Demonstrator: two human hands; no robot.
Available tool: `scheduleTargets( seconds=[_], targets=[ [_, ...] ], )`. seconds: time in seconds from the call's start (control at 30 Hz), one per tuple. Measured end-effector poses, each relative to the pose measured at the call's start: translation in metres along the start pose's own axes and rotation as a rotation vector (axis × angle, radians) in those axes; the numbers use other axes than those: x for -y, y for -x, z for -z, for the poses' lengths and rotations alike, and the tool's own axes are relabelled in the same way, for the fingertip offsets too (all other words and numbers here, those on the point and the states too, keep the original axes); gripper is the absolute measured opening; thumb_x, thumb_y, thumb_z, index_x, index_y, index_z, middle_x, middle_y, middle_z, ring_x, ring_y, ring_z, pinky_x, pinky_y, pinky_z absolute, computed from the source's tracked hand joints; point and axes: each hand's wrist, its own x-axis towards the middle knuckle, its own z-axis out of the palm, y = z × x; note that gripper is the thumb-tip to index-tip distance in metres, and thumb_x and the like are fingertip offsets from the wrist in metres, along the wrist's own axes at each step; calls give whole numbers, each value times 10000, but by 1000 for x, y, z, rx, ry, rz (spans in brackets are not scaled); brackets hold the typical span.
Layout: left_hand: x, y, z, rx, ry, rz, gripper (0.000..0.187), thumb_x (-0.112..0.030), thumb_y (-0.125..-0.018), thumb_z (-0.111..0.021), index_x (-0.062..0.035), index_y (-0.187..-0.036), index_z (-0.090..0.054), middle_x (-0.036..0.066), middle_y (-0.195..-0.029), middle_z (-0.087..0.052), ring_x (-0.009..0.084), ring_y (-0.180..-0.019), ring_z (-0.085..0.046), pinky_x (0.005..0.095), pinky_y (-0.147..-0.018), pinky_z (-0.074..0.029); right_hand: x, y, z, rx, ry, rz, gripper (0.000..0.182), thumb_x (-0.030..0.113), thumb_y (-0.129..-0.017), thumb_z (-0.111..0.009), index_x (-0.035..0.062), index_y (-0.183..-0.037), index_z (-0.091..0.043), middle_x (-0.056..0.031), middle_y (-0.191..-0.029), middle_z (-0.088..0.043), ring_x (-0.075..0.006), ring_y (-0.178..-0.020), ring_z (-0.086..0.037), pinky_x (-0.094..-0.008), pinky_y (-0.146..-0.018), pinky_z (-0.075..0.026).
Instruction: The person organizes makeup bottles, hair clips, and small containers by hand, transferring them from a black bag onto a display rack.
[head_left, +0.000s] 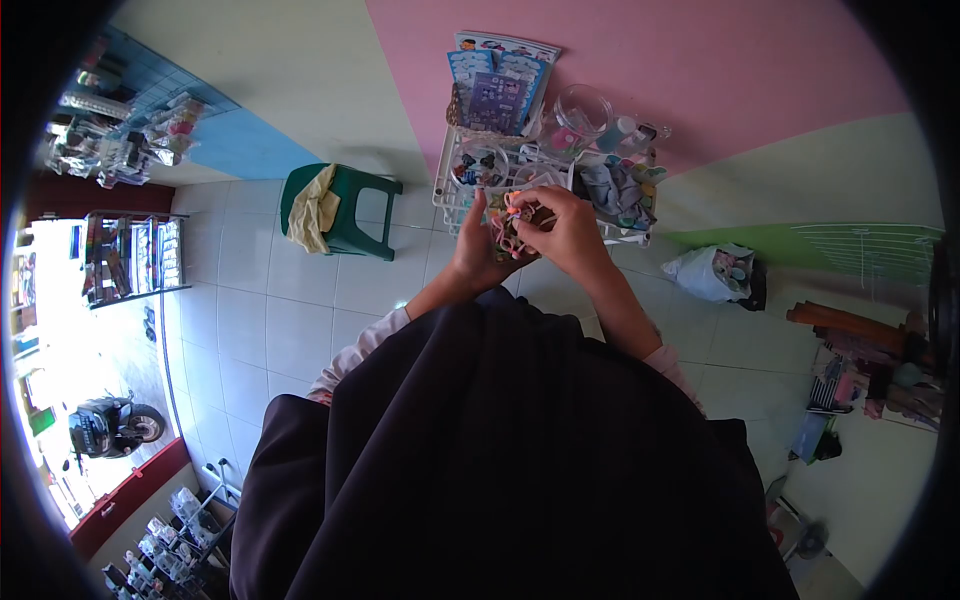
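A small bunch of colourful bands or trinkets [507, 232], mostly pink and orange, lies between my two hands above the front edge of a white wire rack [447, 195]. My left hand [480, 240] cups the bunch from the left and below, its thumb pointing up. From the right, my right hand [566, 228] reaches over with thumb and fingers pinched on the bunch. Just behind the hands, the rack holds a round clear container [478, 165] with small dark items and a grey cloth-like bundle [618, 190].
Booklets [497, 100] in a basket and a clear jar [583, 115] stand at the rack's back against the pink wall. A green stool [345, 228] with a yellowish cloth [314, 210] is to the left. A plastic bag [715, 272] sits on the floor at right.
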Motion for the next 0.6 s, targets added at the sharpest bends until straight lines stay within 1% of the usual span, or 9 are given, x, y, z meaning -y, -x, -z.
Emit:
scheduleTargets(
  seconds=[0.07,0.23,0.33,0.43,0.47,0.57,0.6],
  targets=[
    [1,-3,-1,9,2,-11,725,-671,-875,-264,-95,-1281,-436,107,-1265,-501,264,-1144,-505,446,-988,-369,-1,-1,3,1,-73,-58,202,39,-703,-688,39,-899,-642,-98,-863,-647,-192,-744,-653,-279,-680,-512],
    [2,-14,9,73,42,10,751,-694,-858,-271,-105,-1298,-420,93,-1250,-506,250,-1116,-512,423,-976,-378,-11,-6,11,55,-289,-228,195,27,-753,-682,27,-940,-626,-49,-902,-661,-115,-763,-656,-243,-690,-508],
    [1,-16,4,39,39,6,762,-703,-852,-274,-106,-1303,-416,94,-1238,-510,242,-1090,-519,409,-963,-385,-18,-12,17,107,-379,-254,191,-3,-794,-652,4,-977,-595,-33,-995,-615,-80,-783,-614,-218,-659,-514],
    [2,-17,-2,8,35,-6,764,-703,-852,-276,-102,-1304,-413,99,-1227,-517,241,-1072,-527,401,-934,-403,-19,-16,20,89,-470,-294,195,-5,-796,-651,12,-982,-594,-30,-983,-609,-75,-789,-605,-215,-645,-517],
    [2,-18,-3,3,37,-11,763,-701,-853,-277,-101,-1304,-412,101,-1224,-519,242,-1067,-529,399,-921,-411,-18,-16,21,80,-513,-314,189,2,-795,-655,16,-976,-600,-34,-967,-620,-85,-799,-611,-225,-661,-518],
    [1,-19,0,105,90,3,774,-690,-869,-224,-71,-1283,-434,110,-1178,-549,251,-1069,-542,395,-896,-431,-15,-19,25,68,-619,-373,178,19,-794,-661,24,-965,-612,-43,-938,-640,-104,-814,-620,-244,-694,-520],
    [1,-20,4,92,77,-4,772,-692,-864,-243,-74,-1289,-428,108,-1177,-549,252,-1059,-545,392,-883,-434,-14,-20,28,73,-642,-394,177,21,-796,-660,27,-967,-612,-43,-939,-637,-102,-809,-617,-243,-695,-521]
  ],
)
